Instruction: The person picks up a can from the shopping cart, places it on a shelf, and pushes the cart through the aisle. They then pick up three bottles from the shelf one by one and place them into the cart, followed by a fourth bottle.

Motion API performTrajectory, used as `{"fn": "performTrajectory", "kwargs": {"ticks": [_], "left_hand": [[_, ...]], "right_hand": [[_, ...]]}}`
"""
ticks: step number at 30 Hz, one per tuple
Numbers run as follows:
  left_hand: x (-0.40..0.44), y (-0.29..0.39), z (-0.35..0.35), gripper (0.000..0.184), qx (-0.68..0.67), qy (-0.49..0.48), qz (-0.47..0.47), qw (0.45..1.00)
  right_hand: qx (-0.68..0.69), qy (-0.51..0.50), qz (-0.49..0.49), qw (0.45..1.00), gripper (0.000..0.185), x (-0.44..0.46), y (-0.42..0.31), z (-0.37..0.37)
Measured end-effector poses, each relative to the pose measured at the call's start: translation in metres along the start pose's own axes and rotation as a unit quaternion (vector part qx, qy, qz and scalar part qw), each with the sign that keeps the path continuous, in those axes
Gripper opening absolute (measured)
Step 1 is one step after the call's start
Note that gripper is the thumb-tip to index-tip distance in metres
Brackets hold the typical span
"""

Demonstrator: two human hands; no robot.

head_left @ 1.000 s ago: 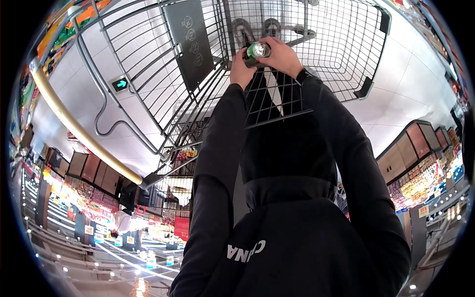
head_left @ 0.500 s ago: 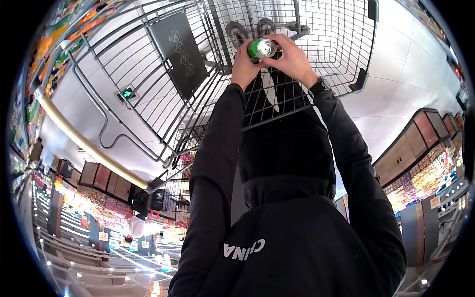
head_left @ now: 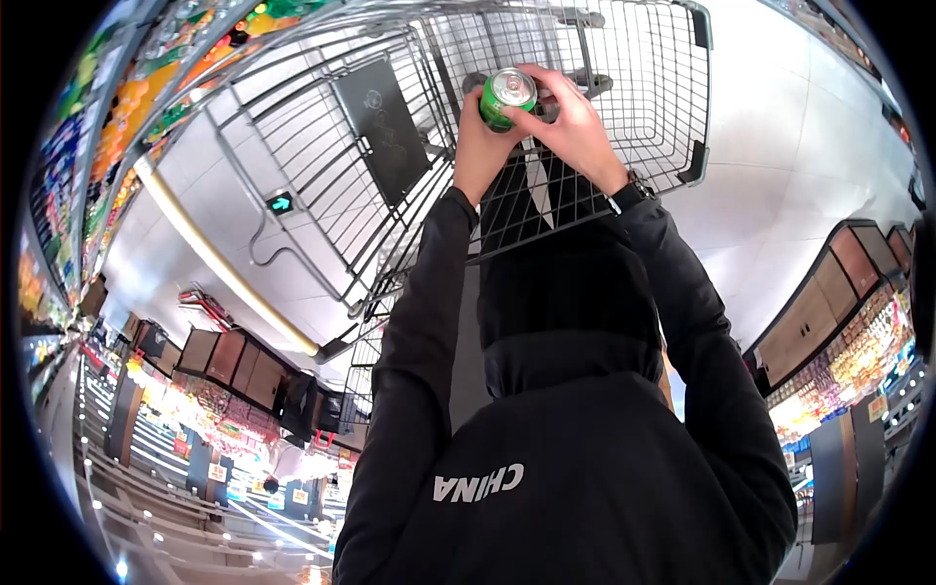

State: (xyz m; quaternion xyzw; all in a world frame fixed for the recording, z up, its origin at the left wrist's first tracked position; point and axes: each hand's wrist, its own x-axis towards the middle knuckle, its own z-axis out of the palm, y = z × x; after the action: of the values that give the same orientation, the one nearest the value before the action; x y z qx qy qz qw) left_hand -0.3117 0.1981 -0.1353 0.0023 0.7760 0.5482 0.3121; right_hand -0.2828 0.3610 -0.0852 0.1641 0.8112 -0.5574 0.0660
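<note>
Green can (head_left: 508, 95) between left hand (head_left: 481, 146), right hand (head_left: 577, 135), floor (head_left: 765, 127) beyond cart rim (head_left: 696, 163)

White letters (head_left: 478, 485) on the black jacket (head_left: 585, 468) read "CHINA", upside down in view. A floor sign (head_left: 281, 203) shows an arrow pointing right in view. Faint round symbols (head_left: 374, 100) mark the cart's dark panel (head_left: 402, 156).

pale tile flr (head_left: 756, 200) | grn arrow sign (head_left: 281, 203) | brn cabs (head_left: 807, 324) | brt lts (head_left: 121, 567)

One head camera; facing down, near the cart (head_left: 698, 163).
</note>
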Motion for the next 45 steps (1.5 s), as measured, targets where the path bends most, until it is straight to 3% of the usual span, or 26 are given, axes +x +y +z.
{"fn": "performTrajectory", "kwargs": {"ticks": [6,8,10,13,14,16,17,21,23,25,28,32,35,40,43,45], "left_hand": [[-0.026,0.113,-0.032,0.073,-0.055,-0.010,0.058,0.997],[-0.044,0.166,-0.041,0.067,-0.101,-0.032,0.068,0.992],[-0.051,0.211,-0.052,0.051,-0.063,-0.104,0.102,0.987],[-0.073,0.263,-0.054,0.056,-0.180,-0.077,0.169,0.966],[-0.078,0.274,-0.058,0.063,-0.076,-0.060,0.233,0.968],[-0.094,0.299,-0.061,0.066,-0.235,-0.096,0.160,0.954],[-0.100,0.313,-0.063,0.069,-0.106,-0.048,0.235,0.965],[-0.116,0.347,-0.065,0.075,-0.235,-0.098,0.237,0.938],[-0.123,0.359,-0.068,0.075,-0.237,-0.108,0.260,0.930],[-0.139,0.375,-0.070,0.073,-0.312,-0.122,0.199,0.921],[-0.155,0.386,-0.084,0.072,-0.161,-0.096,0.239,0.953],[-0.170,0.394,-0.095,0.078,-0.227,-0.146,0.288,0.919],[-0.174,0.393,-0.092,0.086,-0.294,-0.207,0.290,0.887],[-0.175,0.387,-0.091,0.102,-0.346,-0.277,0.279,0.852],[-0.188,0.388,-0.097,0.112,-0.292,-0.275,0.278,0.873],[-0.193,0.390,-0.098,0.115,-0.281,-0.278,0.280,0.875]], "right_hand": [[0.016,0.057,-0.088,0.994,0.056,-0.004,-0.126,-0.045],[0.011,0.082,-0.144,0.986,0.056,-0.009,-0.167,-0.064],[0.012,0.078,-0.178,0.981,0.058,-0.018,-0.207,-0.085],[0.032,0.099,-0.235,0.966,0.060,-0.037,-0.258,-0.112],[0.034,0.109,-0.253,0.961,0.060,-0.044,-0.272,-0.118],[0.056,0.132,-0.284,0.948,0.060,-0.056,-0.296,-0.127],[0.051,0.145,-0.305,0.940,0.060,-0.061,-0.307,-0.131],[0.018,0.163,-0.362,0.918,0.064,-0.073,-0.338,-0.143],[0.020,0.157,-0.381,0.911,0.066,-0.078,-0.348,-0.148],[-0.010,0.136,-0.401,0.906,0.066,-0.087,-0.362,-0.156],[-0.046,0.096,-0.467,0.878,0.057,-0.095,-0.383,-0.175],[0.030,0.031,-0.427,0.903,0.043,-0.107,-0.404,-0.201],[0.082,-0.003,-0.315,0.946,0.045,-0.115,-0.417,-0.211],[0.152,0.010,-0.311,0.938,0.042,-0.118,-0.426,-0.208],[0.178,-0.020,-0.307,0.935,0.036,-0.115,-0.423,-0.208],[0.116,-0.011,-0.287,0.951,0.037,-0.118,-0.427,-0.209]]}}
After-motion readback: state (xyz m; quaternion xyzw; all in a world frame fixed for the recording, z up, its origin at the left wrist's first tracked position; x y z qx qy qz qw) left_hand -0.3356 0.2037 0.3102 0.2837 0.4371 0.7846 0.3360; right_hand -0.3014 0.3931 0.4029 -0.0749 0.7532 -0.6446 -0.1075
